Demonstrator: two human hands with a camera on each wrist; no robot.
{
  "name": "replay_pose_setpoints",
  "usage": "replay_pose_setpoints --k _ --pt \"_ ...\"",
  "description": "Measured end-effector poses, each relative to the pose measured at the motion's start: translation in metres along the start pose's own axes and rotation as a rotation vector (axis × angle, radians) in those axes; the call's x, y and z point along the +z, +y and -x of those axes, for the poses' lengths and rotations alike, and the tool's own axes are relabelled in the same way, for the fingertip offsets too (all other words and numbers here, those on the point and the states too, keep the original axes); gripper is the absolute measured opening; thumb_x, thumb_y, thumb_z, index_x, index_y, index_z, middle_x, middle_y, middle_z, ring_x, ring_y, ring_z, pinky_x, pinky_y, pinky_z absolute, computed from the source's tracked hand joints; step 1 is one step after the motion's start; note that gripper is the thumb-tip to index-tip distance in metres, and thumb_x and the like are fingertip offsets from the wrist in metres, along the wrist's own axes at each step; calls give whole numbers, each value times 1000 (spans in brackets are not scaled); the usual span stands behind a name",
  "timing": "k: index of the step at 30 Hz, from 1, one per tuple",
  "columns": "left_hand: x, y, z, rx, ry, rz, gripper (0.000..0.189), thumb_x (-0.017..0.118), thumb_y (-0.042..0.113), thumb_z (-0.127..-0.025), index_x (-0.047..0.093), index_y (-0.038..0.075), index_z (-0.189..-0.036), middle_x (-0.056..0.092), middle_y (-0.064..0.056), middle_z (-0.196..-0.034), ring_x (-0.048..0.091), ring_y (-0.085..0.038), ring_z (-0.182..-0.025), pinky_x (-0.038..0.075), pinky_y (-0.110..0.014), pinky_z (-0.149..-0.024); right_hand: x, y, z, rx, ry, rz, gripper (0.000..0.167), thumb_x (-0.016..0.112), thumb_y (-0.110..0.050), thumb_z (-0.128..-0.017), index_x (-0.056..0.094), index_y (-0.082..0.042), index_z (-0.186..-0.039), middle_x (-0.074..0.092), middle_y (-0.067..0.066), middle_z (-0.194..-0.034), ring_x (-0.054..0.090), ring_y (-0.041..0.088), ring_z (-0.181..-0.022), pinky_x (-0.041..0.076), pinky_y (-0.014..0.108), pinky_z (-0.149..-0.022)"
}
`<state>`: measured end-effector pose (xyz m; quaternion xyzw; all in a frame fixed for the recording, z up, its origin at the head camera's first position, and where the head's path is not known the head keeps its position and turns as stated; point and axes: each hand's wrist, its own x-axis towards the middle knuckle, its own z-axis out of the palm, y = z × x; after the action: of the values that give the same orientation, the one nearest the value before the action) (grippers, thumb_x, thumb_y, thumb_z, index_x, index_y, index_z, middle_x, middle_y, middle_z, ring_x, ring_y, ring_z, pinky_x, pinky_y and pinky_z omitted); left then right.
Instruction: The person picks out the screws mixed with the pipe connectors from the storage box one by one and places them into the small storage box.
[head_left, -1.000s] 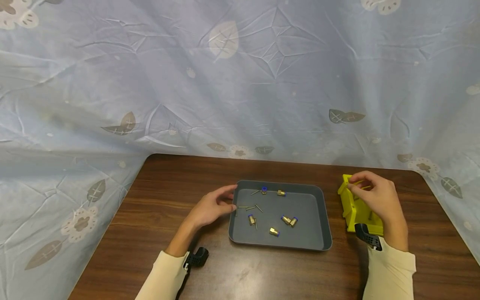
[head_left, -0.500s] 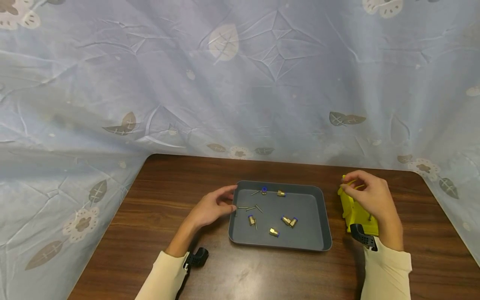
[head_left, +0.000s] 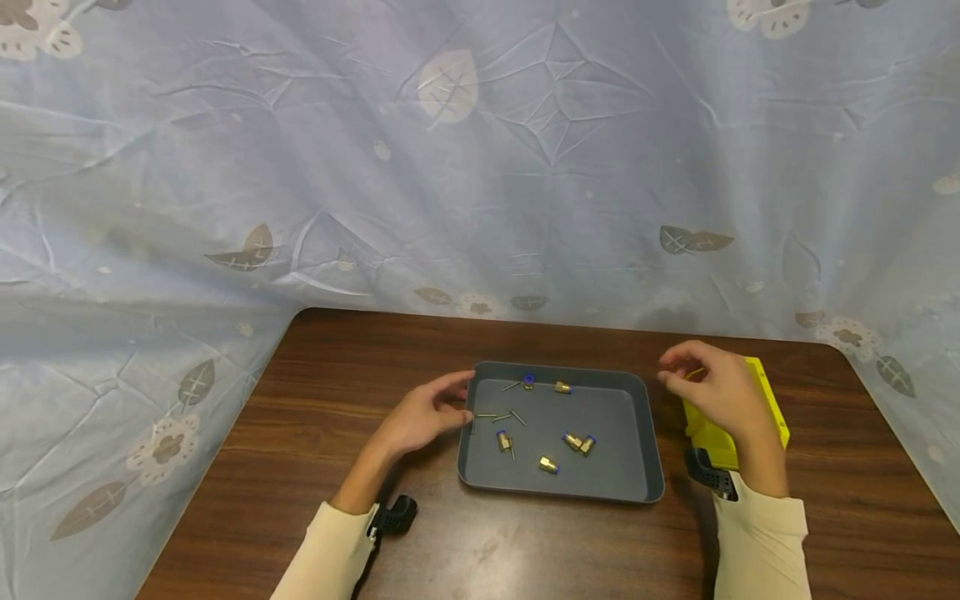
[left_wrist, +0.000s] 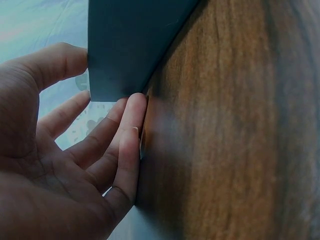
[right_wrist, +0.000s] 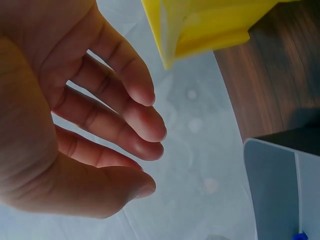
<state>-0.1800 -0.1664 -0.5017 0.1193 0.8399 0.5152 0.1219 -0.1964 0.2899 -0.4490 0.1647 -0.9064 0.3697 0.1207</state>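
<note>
My left hand (head_left: 422,417) rests against the left end of a grey tray (head_left: 615,408), thumb at the rim and fingertips by the corner. In the left wrist view its fingers (left_wrist: 131,112) lie along the foot of the tray's outer wall. On the tray are several brass push-in fittings (head_left: 548,464) with blue collars and several thin screws (head_left: 517,416). My right hand (head_left: 720,392) hovers over the left part of a yellow bin (head_left: 768,400), fingers loosely bent. The right wrist view shows nothing between its thumb and fingertips. Hand and forearm hide much of the bin.
The brown wooden table (head_left: 450,542) carries both containers, the bin standing a little right of the tray. A patterned pale cloth (head_left: 480,208) hangs behind the table and along its sides.
My right hand has moved left over the yellow bin toward the tray, showing more of the bin's right wall. The left hand and the tray have stayed put.
</note>
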Motion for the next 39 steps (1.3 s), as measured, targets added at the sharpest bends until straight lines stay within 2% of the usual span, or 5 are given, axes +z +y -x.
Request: replay_pose_setpoints --k 10,16,28,39 --pt "0 2 2 1 2 -5 68 81 16 -99 56 15 -163 71 -14 -137 71 -20 -96 55 -39 -83 7 -6 -4 -24 -54 -20 16 85 -4 -94 79 -6 -108 75 0 -92 65 13 -80 53 20 -76" --pt "1 2 1 -4 12 -11 69 82 15 -99 57 16 -163 72 -13 -136 71 -21 -97 55 -39 -82 12 -9 -5 -42 -72 -19 18 87 -4 -92 79 -5 -108 74 -1 -90 64 15 -78 52 24 -72" --pt "1 0 2 5 10 -9 68 81 16 -100 56 15 -163 71 -14 -137 71 -19 -95 54 -38 -80 20 -14 -7 -19 -141 -39 19 85 -3 -93 78 -4 -111 75 0 -92 67 19 -81 56 27 -75" --pt "3 -3 1 24 13 -17 69 81 18 -99 56 16 -163 71 -15 -138 71 -19 -96 54 -39 -84 29 -15 -8 -33 -170 -28 20 84 -3 -94 78 -4 -113 76 3 -100 68 19 -84 58 31 -79"
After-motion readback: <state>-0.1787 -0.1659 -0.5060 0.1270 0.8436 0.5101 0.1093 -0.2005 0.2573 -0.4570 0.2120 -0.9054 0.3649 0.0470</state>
